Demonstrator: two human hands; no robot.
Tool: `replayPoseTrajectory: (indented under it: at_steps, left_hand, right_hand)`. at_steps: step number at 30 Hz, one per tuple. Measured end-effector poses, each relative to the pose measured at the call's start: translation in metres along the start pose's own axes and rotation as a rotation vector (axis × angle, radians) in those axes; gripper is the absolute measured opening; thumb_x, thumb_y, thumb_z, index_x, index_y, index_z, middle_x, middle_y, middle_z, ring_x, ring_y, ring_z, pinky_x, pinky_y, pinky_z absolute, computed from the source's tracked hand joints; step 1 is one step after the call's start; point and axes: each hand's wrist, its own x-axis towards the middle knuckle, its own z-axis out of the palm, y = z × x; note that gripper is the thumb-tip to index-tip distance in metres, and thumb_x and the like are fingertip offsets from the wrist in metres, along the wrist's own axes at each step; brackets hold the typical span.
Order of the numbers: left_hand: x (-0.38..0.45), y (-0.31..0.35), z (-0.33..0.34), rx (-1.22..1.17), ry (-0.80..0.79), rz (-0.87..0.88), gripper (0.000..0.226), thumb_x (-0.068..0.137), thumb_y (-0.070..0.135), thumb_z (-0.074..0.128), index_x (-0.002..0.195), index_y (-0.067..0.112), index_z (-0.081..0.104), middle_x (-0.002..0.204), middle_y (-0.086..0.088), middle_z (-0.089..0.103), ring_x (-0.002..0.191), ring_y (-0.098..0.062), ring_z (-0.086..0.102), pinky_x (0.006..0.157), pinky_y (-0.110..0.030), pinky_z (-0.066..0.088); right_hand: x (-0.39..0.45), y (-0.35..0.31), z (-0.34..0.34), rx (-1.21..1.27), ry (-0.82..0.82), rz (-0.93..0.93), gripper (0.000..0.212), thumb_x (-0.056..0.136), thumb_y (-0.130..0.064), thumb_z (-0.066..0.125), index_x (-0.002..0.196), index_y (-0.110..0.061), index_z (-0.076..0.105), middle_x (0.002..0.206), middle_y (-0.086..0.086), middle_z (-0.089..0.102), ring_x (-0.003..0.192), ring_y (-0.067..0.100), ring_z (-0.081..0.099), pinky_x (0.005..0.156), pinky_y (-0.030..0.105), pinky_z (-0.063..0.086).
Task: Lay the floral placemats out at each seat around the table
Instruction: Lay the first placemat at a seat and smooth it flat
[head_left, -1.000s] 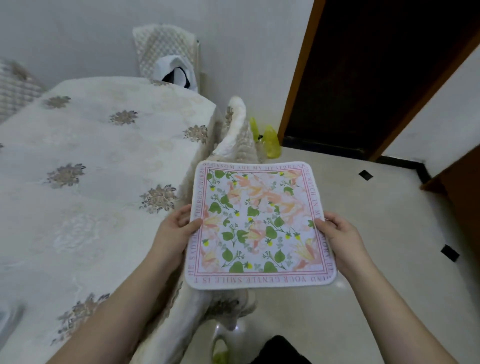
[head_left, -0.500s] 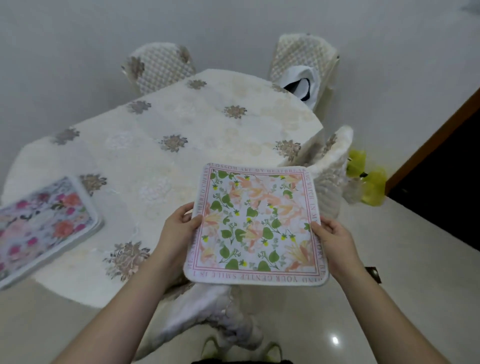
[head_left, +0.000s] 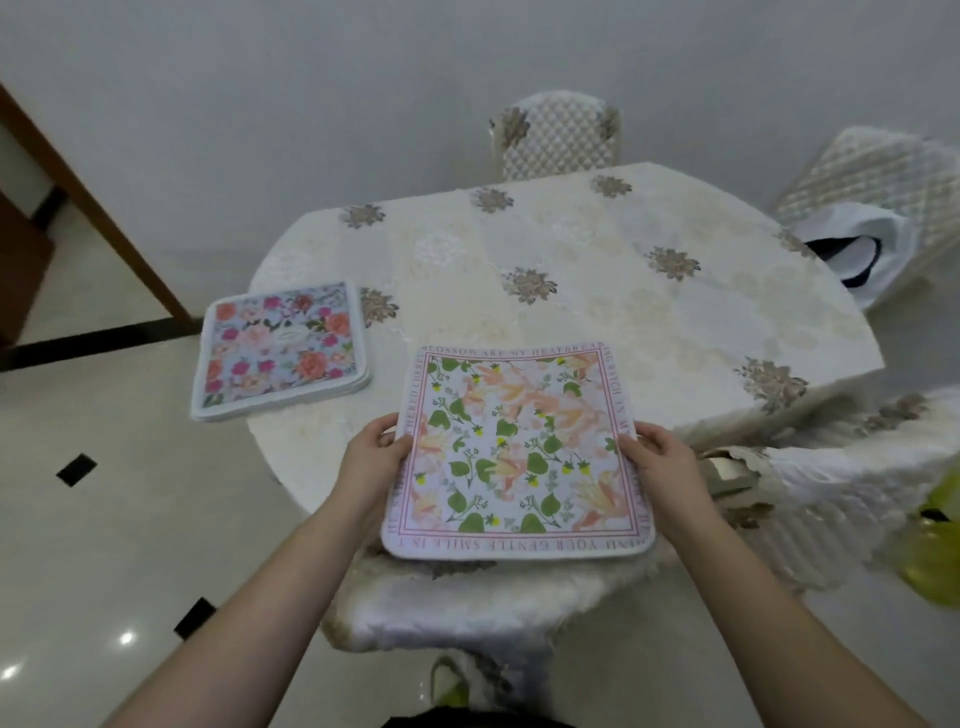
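**Mat held over the near edge**

Both my hands are on the green-leaf mat (head_left: 519, 452): left hand (head_left: 370, 462) pinches its left edge, right hand (head_left: 662, 470) its right, fingers clamped on it. I hold it flat above the bench (head_left: 597, 270) edge and the chair (head_left: 467, 608) below. A stack of pink mats (head_left: 283, 348) lies on the bench to the left.
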Motion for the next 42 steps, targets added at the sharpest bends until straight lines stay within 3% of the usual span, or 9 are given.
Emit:
replayPoseTrajectory:
  at_steps: [9,12,16,21,25,29,34,39,42]
  left_hand:
    - [0.066,-0.022,-0.055,0.023,0.112,-0.054,0.02,0.096,0.008,0.06,0.11,0.021,0.064,0.09,-0.004,0.078,0.078,-0.023,0.076,0.068,-0.04,0.061]
    - [0.078,-0.03,-0.061,0.037,0.141,-0.074,0.02,0.096,0.007,0.06,0.108,0.022,0.063,0.089,-0.003,0.077,0.075,-0.021,0.076,0.063,-0.037,0.061]
    - [0.089,-0.043,-0.066,0.131,0.163,-0.12,0.021,0.096,0.01,0.06,0.115,0.019,0.061,0.101,-0.005,0.073,0.082,-0.023,0.075,0.076,-0.046,0.062]
    - [0.086,-0.057,-0.059,0.299,0.213,-0.114,0.023,0.095,0.012,0.061,0.117,0.017,0.063,0.093,0.005,0.071,0.075,-0.009,0.071,0.058,-0.021,0.054]
    - [0.079,-0.069,-0.052,0.427,0.258,-0.096,0.023,0.096,0.012,0.058,0.116,0.019,0.068,0.092,0.011,0.071,0.075,-0.004,0.066,0.058,-0.015,0.047]
    - [0.084,-0.071,-0.043,0.567,0.326,-0.042,0.025,0.096,0.015,0.057,0.117,0.017,0.071,0.102,-0.001,0.074,0.078,-0.012,0.063,0.067,-0.025,0.048]
    - [0.091,-0.07,-0.036,0.693,0.382,0.041,0.015,0.093,0.011,0.061,0.097,0.008,0.075,0.071,-0.008,0.068,0.061,-0.019,0.059,0.054,-0.025,0.045]
    - [0.083,-0.072,-0.027,0.625,0.444,-0.003,0.017,0.09,0.013,0.066,0.102,0.023,0.06,0.083,0.003,0.063,0.073,-0.017,0.057,0.068,-0.027,0.041]
    - [0.081,-0.071,-0.028,0.517,0.491,-0.086,0.02,0.086,0.018,0.073,0.098,0.02,0.058,0.084,0.008,0.063,0.076,-0.011,0.06,0.062,-0.023,0.041]
  right_hand:
    - [0.057,-0.003,0.084,-0.247,-0.061,0.015,0.006,0.095,-0.018,0.062,0.095,-0.023,0.065,0.086,0.003,0.075,0.072,0.023,0.075,0.061,0.038,0.061]
    - [0.068,0.005,0.097,-0.338,-0.071,0.002,0.006,0.096,-0.019,0.06,0.097,-0.02,0.066,0.078,-0.002,0.076,0.067,0.017,0.074,0.056,0.032,0.058]
    - [0.087,0.015,0.107,-0.422,-0.087,0.022,0.008,0.096,-0.02,0.061,0.1,-0.019,0.068,0.078,-0.005,0.075,0.062,0.012,0.073,0.047,0.023,0.054]
    - [0.113,0.035,0.11,-0.537,-0.126,0.059,0.011,0.096,-0.021,0.061,0.101,-0.016,0.07,0.093,0.003,0.075,0.081,0.023,0.072,0.076,0.044,0.06]
    - [0.127,0.047,0.108,-0.603,-0.134,0.089,0.005,0.095,-0.021,0.062,0.096,-0.02,0.066,0.085,-0.007,0.07,0.076,0.013,0.069,0.063,0.031,0.056]
    - [0.141,0.047,0.107,-0.722,-0.187,0.06,0.002,0.095,-0.026,0.063,0.094,-0.025,0.061,0.081,-0.015,0.064,0.073,0.005,0.063,0.053,0.021,0.046]
    - [0.152,0.056,0.1,-0.804,-0.21,0.045,0.004,0.094,-0.023,0.064,0.092,-0.021,0.062,0.085,-0.005,0.067,0.077,0.014,0.065,0.065,0.031,0.053]
    - [0.15,0.061,0.092,-0.856,-0.199,0.021,0.006,0.094,-0.024,0.064,0.096,-0.019,0.062,0.081,-0.01,0.063,0.071,0.004,0.059,0.054,0.021,0.04]
    - [0.152,0.059,0.092,-0.838,-0.181,0.01,0.005,0.094,-0.023,0.064,0.096,-0.018,0.062,0.083,-0.008,0.065,0.069,0.003,0.059,0.05,0.019,0.038]
